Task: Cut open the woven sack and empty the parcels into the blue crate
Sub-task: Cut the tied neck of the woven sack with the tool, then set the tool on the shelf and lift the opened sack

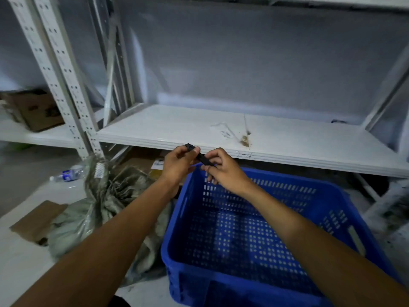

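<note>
As left hand (177, 164), right hand (226, 170) pinch cutter (201, 157) | blade indistinct | sack (93, 209) blurred

The woven sack (99, 207) slumps crumpled and grey-green on the floor, neck bunched, against the blue crate's (309, 191) left wall. The perforated crate stands upright. My left hand (177, 163) and right hand (224, 170) pinch a slim black cutter (200, 156) above its far rim.

Cutter (201, 159) tip inside the right hand (223, 170); blue crate (287, 177) front beyond the bottom edge; shelf label (225, 134) illegible.
</note>
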